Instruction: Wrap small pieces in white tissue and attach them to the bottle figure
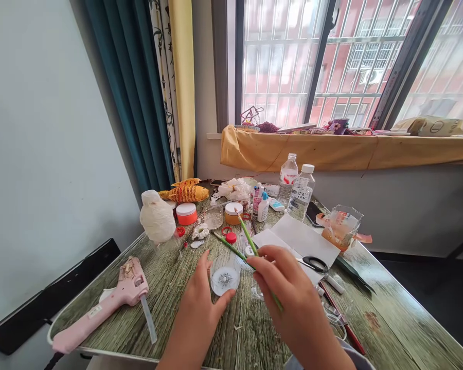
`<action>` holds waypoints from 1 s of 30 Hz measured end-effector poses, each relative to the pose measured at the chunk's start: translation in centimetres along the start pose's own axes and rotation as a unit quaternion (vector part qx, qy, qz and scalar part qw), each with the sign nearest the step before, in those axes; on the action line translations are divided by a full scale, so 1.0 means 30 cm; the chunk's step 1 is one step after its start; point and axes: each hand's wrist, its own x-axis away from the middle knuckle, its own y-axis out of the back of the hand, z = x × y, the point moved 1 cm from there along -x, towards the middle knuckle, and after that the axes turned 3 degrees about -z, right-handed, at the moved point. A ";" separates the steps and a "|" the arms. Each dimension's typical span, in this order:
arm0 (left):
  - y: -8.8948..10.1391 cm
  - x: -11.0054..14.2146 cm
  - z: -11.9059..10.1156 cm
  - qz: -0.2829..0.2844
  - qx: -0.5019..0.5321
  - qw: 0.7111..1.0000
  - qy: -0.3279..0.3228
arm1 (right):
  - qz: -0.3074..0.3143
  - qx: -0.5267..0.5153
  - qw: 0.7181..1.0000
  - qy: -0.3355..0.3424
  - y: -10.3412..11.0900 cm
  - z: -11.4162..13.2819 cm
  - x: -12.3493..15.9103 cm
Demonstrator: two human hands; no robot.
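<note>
My left hand [200,293] curves around a small clear plastic cup [226,280], its thumb and fingers at the sides. A whitish layer with a grey star-like pattern shows at the bottom of the cup. Pinched in the fingers of my right hand [287,285] is a green paintbrush [247,234], its bristle end pointing up and away. A second, darker green brush [228,245] crosses it at the fingertips; I cannot tell whether it is held too. Beyond the cup lies a red cap [230,237].
Left stands a pink glue gun [116,300] beside a white wrapped form [157,216]. Paint jars [186,214], an orange fish figure [187,193] and bottles [299,195] line the back. Right are white paper [299,236], black-handled scissors [314,264] and a cut plastic container [341,226].
</note>
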 end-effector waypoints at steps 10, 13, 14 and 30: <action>-0.078 -0.042 -0.023 0.041 0.060 0.997 -0.027 | 0.049 0.105 0.993 0.011 -0.124 0.069 0.039; -0.085 -0.045 -0.005 0.051 0.064 0.996 -0.031 | 0.069 0.112 0.991 0.027 -0.151 0.077 0.049; -0.083 -0.043 0.002 0.054 0.063 0.996 -0.029 | 0.073 0.114 0.990 0.031 -0.159 0.079 0.053; 0.068 0.054 -0.032 -0.035 0.030 0.999 0.008 | 0.109 0.127 0.986 -0.012 -0.195 0.077 0.086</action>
